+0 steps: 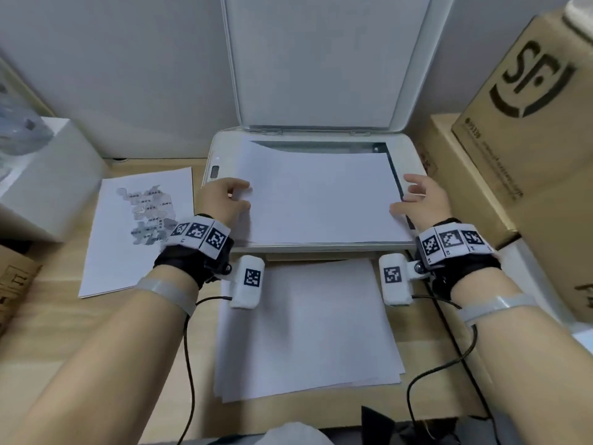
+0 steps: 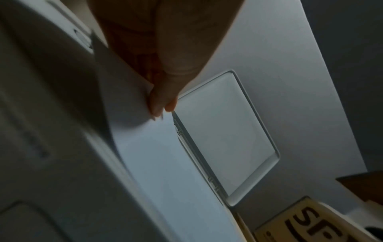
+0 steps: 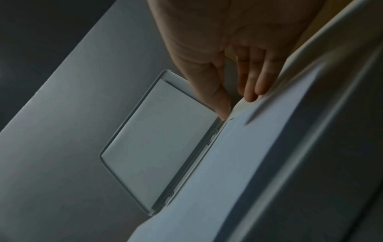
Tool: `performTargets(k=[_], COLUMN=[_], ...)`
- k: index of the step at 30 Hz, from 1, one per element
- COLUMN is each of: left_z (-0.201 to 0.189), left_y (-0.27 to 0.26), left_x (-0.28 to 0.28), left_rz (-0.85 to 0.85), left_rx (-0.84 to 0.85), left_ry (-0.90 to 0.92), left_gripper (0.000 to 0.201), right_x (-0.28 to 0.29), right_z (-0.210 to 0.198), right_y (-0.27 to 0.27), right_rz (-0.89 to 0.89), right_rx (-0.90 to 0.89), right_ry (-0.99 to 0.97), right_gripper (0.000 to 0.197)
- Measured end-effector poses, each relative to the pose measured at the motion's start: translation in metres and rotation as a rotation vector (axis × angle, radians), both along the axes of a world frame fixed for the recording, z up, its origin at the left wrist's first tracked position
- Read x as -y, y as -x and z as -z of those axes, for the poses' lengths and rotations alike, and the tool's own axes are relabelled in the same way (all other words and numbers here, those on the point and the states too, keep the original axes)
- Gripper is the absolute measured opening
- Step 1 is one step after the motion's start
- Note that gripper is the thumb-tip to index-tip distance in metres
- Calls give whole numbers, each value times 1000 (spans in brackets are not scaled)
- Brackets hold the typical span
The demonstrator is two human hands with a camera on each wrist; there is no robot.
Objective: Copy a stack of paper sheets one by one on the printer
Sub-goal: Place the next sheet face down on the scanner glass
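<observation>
A white printer (image 1: 221, 149) stands on the desk with its lid (image 1: 321, 59) raised against the wall. One blank-side-up sheet (image 1: 321, 194) lies over the scanner glass, slightly askew, with a strip of glass bare at the back. My left hand (image 1: 239, 194) pinches the sheet's left edge between thumb and fingers; the left wrist view shows this pinch of the left hand (image 2: 161, 104) on the sheet (image 2: 165, 163). My right hand (image 1: 406, 194) rests its straight fingers and thumb on the right edge, which curls up a little in the right wrist view (image 3: 238, 104).
A stack of white sheets (image 1: 305, 332) lies on the desk in front of the printer. A printed sheet with a grey map (image 1: 141, 226) lies to the left. Cardboard boxes (image 1: 529, 123) crowd the right side, and a white box (image 1: 48, 175) stands at the left.
</observation>
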State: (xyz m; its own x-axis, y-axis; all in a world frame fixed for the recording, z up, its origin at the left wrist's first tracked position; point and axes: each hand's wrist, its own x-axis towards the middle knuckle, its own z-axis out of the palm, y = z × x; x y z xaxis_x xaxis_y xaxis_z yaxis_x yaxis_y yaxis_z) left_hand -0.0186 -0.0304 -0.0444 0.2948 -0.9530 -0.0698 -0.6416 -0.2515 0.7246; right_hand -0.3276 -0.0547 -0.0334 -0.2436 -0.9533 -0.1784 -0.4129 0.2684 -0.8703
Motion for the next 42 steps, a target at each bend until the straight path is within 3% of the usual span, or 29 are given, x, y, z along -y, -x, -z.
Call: performTargets(k=[4,8,14,17,21,31,35,42], left_z=[6,3,3,8,9,13,13,8], left_y=[1,-2,-19,-20,-16,-13,-13,-17], left_x=[-1,-4,-12,-12,-7,-4,-6,-7], left_rz=[46,27,114,168,188,163,179,267], left_rx=[134,349,375,390,404,406,435,448], left_ry=[-20,-74,-346,-406,-416,-405,-393,-426], left_gripper=[33,32,48,53,55,55,54,72], right_x=[-6,-13,-11,-11,-9,-11,-11,-10], right_z=[8,6,15,17,18,26,26,23], right_y=[10,18,21,19,18,10,11,15], right_rz=[-88,-160,-204,-240,-255,-230,-235,-266], right_rx=[-259,-449,-417,-423,-480,-652,-660,-601], right_ry=[-2,-139,-169,-183,-207,-204,-198,-220], right_gripper=[47,41,34,41,50,48,47,58])
